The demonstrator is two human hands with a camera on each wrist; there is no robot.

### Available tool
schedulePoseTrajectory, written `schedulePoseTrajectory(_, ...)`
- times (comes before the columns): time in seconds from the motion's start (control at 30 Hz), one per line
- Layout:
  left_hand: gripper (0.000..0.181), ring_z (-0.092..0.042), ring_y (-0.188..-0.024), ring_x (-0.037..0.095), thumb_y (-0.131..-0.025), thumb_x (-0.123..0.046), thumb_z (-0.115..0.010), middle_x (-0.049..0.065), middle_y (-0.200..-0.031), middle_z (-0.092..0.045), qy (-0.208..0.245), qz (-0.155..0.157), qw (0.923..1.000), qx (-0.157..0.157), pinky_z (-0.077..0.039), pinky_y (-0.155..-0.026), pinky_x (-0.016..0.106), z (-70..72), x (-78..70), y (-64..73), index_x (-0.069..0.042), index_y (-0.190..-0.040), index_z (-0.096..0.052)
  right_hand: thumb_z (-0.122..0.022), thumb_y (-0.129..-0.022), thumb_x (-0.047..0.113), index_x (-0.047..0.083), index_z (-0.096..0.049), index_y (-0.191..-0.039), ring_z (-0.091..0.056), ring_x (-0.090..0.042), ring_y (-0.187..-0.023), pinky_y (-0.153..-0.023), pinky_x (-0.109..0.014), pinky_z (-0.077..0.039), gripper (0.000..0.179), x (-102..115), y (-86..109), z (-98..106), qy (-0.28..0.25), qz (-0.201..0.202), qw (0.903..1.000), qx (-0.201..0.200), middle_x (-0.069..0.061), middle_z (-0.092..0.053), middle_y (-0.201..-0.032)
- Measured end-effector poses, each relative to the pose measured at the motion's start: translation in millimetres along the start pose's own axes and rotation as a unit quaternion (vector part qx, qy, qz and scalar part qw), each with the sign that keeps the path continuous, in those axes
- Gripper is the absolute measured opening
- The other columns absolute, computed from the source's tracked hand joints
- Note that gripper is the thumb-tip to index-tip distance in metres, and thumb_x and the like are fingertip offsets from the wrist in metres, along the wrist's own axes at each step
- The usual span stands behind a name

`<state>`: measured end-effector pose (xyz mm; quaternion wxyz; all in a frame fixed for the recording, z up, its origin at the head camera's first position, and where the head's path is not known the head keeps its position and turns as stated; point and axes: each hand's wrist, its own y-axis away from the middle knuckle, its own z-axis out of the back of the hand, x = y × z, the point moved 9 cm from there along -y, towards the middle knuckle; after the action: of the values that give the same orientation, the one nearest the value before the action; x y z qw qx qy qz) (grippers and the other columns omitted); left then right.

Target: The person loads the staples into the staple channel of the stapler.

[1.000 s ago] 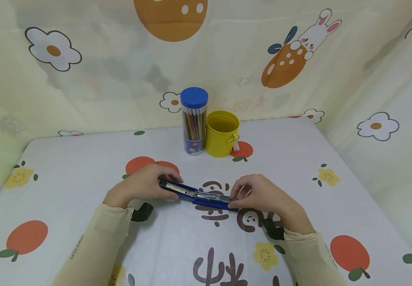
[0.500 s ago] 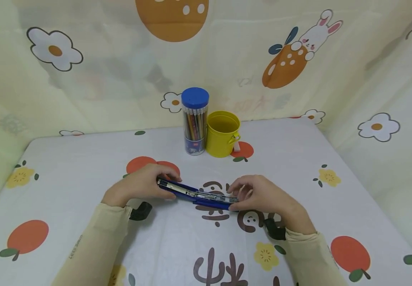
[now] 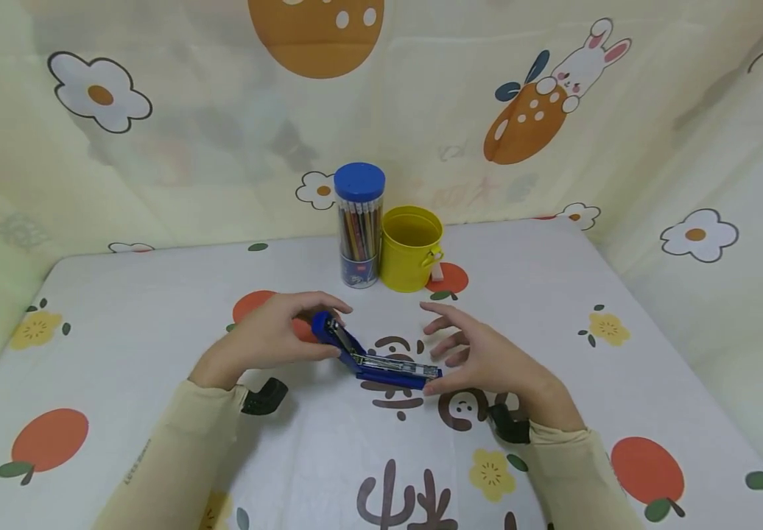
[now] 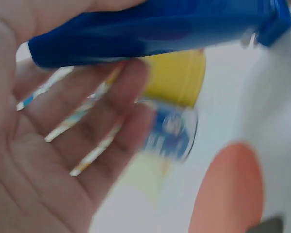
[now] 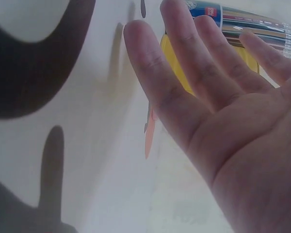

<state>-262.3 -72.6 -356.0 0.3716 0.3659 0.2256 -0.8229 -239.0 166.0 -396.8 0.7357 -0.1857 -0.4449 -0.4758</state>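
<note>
A blue stapler (image 3: pixel 391 377) lies unfolded on the table, its metal magazine exposed and its cover tilted up at the left end. My left hand (image 3: pixel 255 335) holds that raised cover between thumb and fingers. In the left wrist view, the blue cover (image 4: pixel 160 31) crosses the top with the fingers beneath and behind it. At the stapler's right end is my right hand (image 3: pixel 487 364), its fingers spread and the thumb tip beside the base; whether the thumb touches it, I cannot tell. The right wrist view shows that hand with straight fingers and nothing in them.
Behind the hands stands a clear tube of pencils (image 3: pixel 359 228) with a blue lid. Against it on the right is a yellow bucket (image 3: pixel 411 254), and a small pale piece (image 3: pixel 437 271) sits beside the bucket. A printed cloth (image 3: pixel 540 294) covers the table; a fabric backdrop rises behind.
The stapler's cover has swung higher at its left end, lifted by my left hand. My right hand's fingers have come off the magazine's end and spread upward.
</note>
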Motion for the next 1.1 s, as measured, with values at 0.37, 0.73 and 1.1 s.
schedulePoseTrajectory(0.37, 0.059, -0.060, -0.111, 0.010, -0.086, -0.026, -0.082, -0.011, -0.116, -0.068, 0.047, -0.035, 0.9983, -0.001, -0.045, -0.101, 0.048, -45.8, -21.9, -16.5, -0.025, -0.139, -0.057, -0.096, -0.069, 0.024, 0.037, -0.021, -0.158, -0.059, -0.031, -0.119, -0.098, -0.050, -0.049, 0.117, 3.4, 6.5, 9.2, -0.034, 0.006, 0.9993, -0.012, -0.011, -0.046, -0.145)
schedulePoseTrajectory(0.73, 0.051, -0.057, -0.118, 0.009, -0.092, -0.035, -0.076, -0.007, -0.129, -0.064, 0.021, -0.036, 0.9978, 0.052, -0.046, -0.102, 0.038, -77.9, -27.0, -21.7, -0.017, -0.137, -0.061, -0.096, -0.068, 0.021, 0.040, -0.024, -0.156, -0.058, -0.033, -0.122, -0.098, -0.053, -0.049, 0.116, 5.6, 10.0, 14.1, -0.039, 0.016, 0.9989, -0.019, -0.013, -0.045, -0.145)
schedulePoseTrajectory(1.1, 0.027, -0.061, -0.108, 0.006, -0.095, -0.030, -0.073, -0.013, -0.115, -0.068, -0.010, -0.043, 0.9990, 0.008, -0.050, -0.095, 0.031, -87.0, -29.2, -29.4, -0.022, -0.120, -0.075, -0.095, -0.069, 0.018, 0.032, -0.024, -0.158, -0.058, -0.036, -0.121, -0.099, -0.054, -0.047, 0.115, 9.9, 8.6, 9.9, -0.032, 0.044, 0.9985, -0.009, -0.017, -0.045, -0.144)
